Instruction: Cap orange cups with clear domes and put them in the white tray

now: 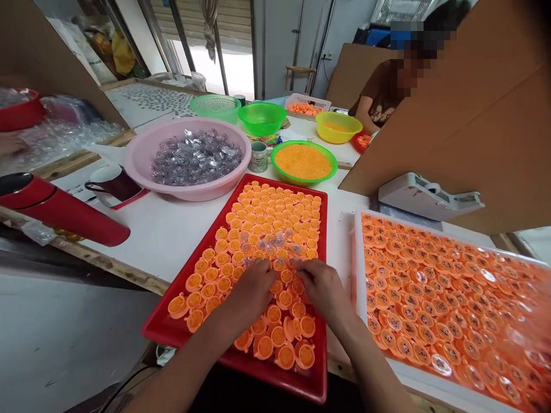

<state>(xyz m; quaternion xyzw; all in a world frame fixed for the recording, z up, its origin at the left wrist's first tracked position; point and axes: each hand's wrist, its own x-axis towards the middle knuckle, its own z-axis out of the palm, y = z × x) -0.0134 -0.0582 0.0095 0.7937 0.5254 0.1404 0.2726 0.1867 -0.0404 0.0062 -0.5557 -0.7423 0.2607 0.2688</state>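
Note:
A long red tray (321,378) lies in front of me, filled with rows of small orange cup-shaped pieces (285,357) with side tabs. Several clear plastic covers (275,244) rest on the pieces near the tray's middle. My left hand (257,284) is over the tray with its fingers bent together at the orange pieces. Just to its right, my right hand (322,284) has thumb and forefinger closed together, low over the pieces. Whatever either hand pinches is hidden or too small to name.
Left of the tray stand a pink basin (142,172) of clear plastic pieces and a red flask (64,209). Behind it is a green bowl (279,175) of orange grains. A white tray (360,275) of orange pieces lies right. Another person (374,97) sits behind cardboard.

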